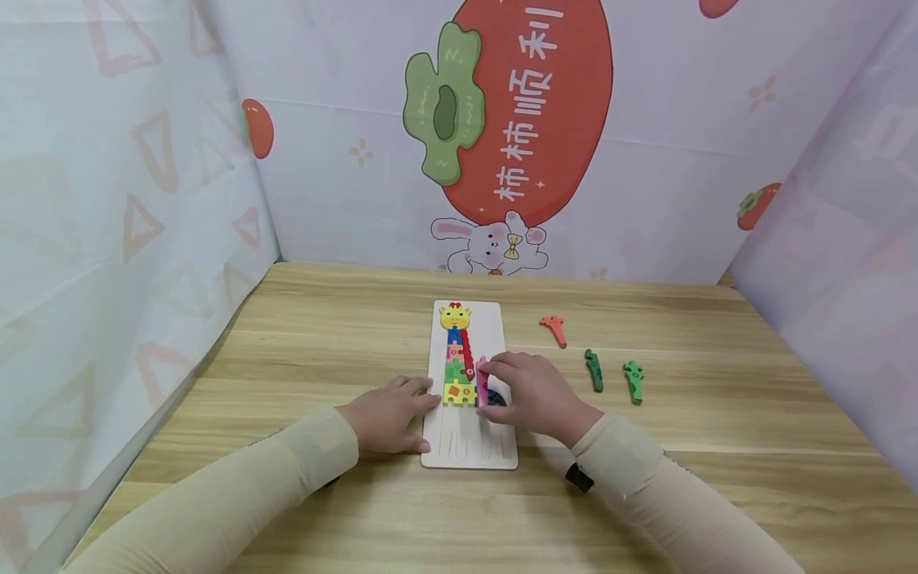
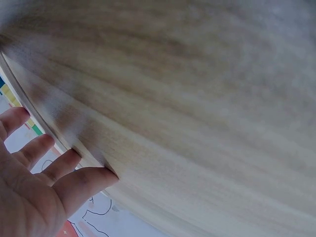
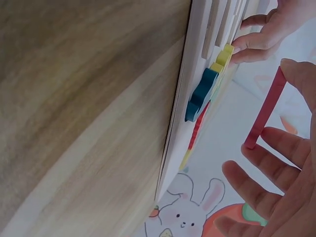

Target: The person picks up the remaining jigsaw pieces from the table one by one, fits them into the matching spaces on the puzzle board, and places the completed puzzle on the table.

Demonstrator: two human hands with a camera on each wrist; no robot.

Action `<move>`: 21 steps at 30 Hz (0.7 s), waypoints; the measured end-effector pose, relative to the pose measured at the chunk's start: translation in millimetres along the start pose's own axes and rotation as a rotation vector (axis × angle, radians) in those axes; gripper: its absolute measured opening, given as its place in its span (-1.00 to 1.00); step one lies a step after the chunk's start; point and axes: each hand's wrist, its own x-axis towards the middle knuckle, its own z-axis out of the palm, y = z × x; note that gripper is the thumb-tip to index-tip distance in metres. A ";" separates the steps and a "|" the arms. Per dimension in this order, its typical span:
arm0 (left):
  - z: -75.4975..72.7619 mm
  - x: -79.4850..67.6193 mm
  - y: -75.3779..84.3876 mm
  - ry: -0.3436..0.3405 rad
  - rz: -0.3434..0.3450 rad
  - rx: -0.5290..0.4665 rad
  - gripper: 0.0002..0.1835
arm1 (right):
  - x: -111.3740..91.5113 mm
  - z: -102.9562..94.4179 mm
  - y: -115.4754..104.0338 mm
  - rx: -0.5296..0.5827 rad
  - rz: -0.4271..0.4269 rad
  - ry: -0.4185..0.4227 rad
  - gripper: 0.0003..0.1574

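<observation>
Piece (image 3: 265,108) slim, pink, pinched by right hand (image 1: 538,396); left hand (image 1: 387,416), fingers spread, touches pale board (image 1: 488,327).

Left hand (image 1: 390,416) with fingers (image 2: 64,164) spread, right hand (image 1: 539,395) pinching, both forearms (image 1: 237,488) angled inward

A slim pink puzzle piece (image 1: 483,384) is held raised over the right half of a flat-lying, partly filled, pale giraffe board (image 1: 488,325).
</observation>
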 end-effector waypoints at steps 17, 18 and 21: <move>-0.8 0.4 0.6 -0.014 -0.015 0.001 -0.22 | -0.4 3.4 -5.7 0.005 -0.044 -0.006 -0.26; -0.6 0.5 0.5 -0.016 -0.017 0.000 -0.22 | -0.4 3.6 -6.1 0.005 -0.044 -0.007 -0.26; -0.4 0.7 0.1 -0.018 -0.021 -0.001 -0.21 | -0.6 3.9 -7.5 0.000 -0.041 -0.009 -0.26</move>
